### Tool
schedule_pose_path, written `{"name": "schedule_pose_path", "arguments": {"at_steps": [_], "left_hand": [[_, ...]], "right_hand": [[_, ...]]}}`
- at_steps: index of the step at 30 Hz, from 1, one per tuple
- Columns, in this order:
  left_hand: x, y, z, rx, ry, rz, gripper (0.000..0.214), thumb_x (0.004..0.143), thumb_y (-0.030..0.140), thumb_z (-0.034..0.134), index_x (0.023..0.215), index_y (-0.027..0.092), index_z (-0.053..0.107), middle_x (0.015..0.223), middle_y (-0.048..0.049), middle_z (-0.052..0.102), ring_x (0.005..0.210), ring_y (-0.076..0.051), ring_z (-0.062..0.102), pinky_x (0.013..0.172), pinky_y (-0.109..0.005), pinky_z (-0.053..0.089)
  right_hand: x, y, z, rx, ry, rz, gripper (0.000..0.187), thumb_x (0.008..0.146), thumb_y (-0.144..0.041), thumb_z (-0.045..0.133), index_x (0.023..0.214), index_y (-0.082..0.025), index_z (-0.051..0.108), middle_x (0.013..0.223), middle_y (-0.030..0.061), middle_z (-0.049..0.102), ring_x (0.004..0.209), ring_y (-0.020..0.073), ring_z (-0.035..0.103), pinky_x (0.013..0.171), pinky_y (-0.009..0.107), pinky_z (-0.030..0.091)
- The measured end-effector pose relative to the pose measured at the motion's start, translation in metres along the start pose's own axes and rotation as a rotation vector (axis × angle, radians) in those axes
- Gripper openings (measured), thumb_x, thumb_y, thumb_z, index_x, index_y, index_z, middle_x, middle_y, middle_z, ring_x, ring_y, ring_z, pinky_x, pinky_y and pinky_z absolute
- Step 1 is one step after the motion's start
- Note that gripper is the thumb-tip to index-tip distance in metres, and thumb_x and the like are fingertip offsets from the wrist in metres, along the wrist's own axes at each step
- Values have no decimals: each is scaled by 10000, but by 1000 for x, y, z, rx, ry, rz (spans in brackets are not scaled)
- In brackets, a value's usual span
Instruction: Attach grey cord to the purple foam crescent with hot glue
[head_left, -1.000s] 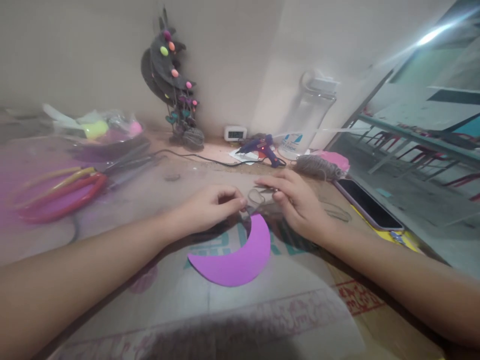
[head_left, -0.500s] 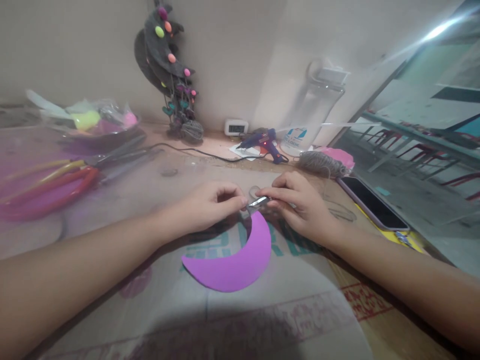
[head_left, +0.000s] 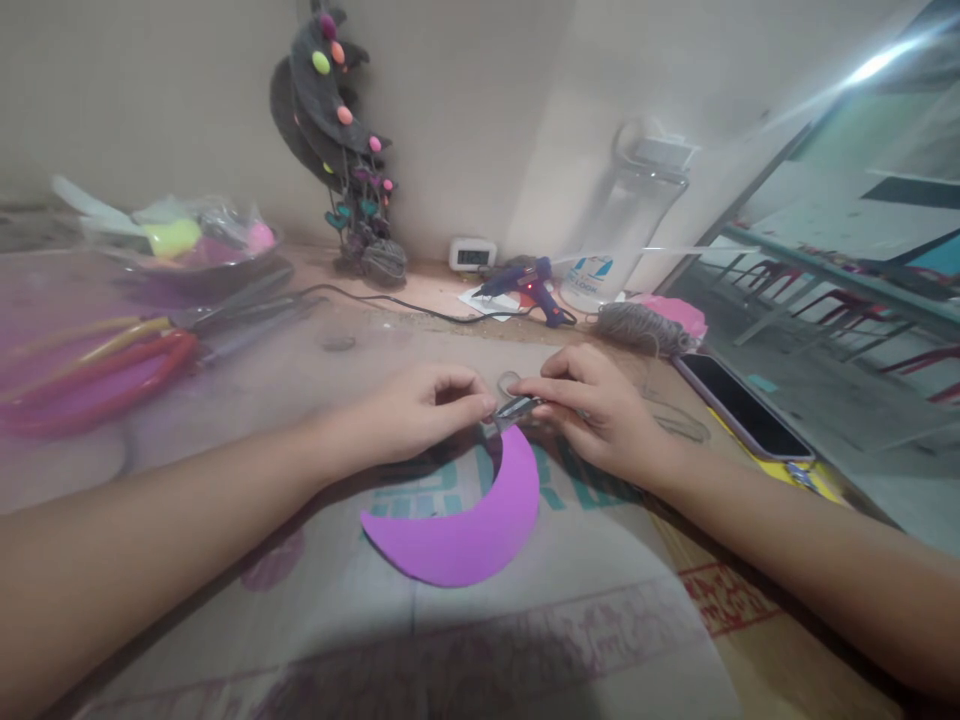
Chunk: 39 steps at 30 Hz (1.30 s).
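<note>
A purple crescent moon cutout [head_left: 465,545] lies on the cardboard between my arms, its upper tip pointing at my fingers. My left hand [head_left: 442,405] is closed, thumb and forefinger pinched at that tip; what lies between them is too small to make out. A bit of grey shows at the tip. My right hand [head_left: 600,405] is shut on a small metal tool [head_left: 516,407] that looks like thread snips, its shiny end close to my left fingertips. Just above the tool is a small pale ring [head_left: 508,383].
Behind my hands are a glue gun [head_left: 529,285] with a red light, a small clock [head_left: 472,255], a clear bottle [head_left: 611,240] and grey yarn [head_left: 637,328]. Red-handled scissors [head_left: 172,360] lie left, a phone [head_left: 746,410] right. A decorated grey crescent [head_left: 319,100] hangs at the wall.
The metal tool has turned slightly in my right hand, its bright face now darker. The purple crescent has shifted a little left; both hands stay nearly in place.
</note>
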<state>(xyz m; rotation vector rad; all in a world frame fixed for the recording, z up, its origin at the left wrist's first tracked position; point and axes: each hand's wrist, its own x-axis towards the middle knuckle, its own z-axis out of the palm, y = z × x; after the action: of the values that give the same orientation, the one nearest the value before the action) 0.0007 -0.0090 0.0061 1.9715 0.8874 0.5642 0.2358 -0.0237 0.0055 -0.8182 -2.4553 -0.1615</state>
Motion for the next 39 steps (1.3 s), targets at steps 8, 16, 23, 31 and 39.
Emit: {"name": "schedule_pose_path", "arguments": {"at_steps": [8, 16, 23, 31, 39], "left_hand": [[1, -3, -1, -79, -37, 13, 281, 858, 395, 493, 697, 170, 543, 628, 15, 553, 575, -106, 488, 527, -220, 354], [-1, -4, -2, -149, -87, -20, 276, 865, 397, 504, 710, 169, 517, 620, 24, 517, 546, -90, 442, 507, -211, 337], [0, -4, -2, -155, -89, -33, 277, 865, 405, 511, 724, 167, 527, 627, 23, 527, 534, -83, 441, 492, -202, 334], [0, -4, -2, -136, -93, -69, 293, 874, 419, 497, 754, 159, 557, 636, 18, 557, 525, -81, 452, 476, -189, 331], [0, -6, -2, -127, -82, -71, 309, 876, 436, 487, 740, 165, 544, 623, 19, 547, 495, -77, 443, 459, -191, 323]], "right_hand": [[0, 1, -1, -12, 0, -20, 268, 938, -312, 494, 1153, -248, 641, 839, 41, 522, 796, 169, 503, 711, 332, 420], [1, 2, 1, 7, -5, -29, 250, 926, -301, 528, 1136, -238, 650, 834, 36, 535, 791, 162, 508, 701, 323, 415], [2, 2, 2, 39, -15, -37, 246, 934, -291, 518, 1113, -206, 663, 798, 38, 568, 750, 157, 510, 668, 304, 406], [1, 1, 1, 98, 5, 33, 281, 946, -311, 487, 1137, -183, 649, 831, 48, 570, 806, 171, 545, 725, 318, 426], [0, 5, 2, 87, -28, 7, 283, 941, -323, 494, 1148, -208, 648, 824, 46, 578, 779, 172, 528, 716, 329, 407]]}}
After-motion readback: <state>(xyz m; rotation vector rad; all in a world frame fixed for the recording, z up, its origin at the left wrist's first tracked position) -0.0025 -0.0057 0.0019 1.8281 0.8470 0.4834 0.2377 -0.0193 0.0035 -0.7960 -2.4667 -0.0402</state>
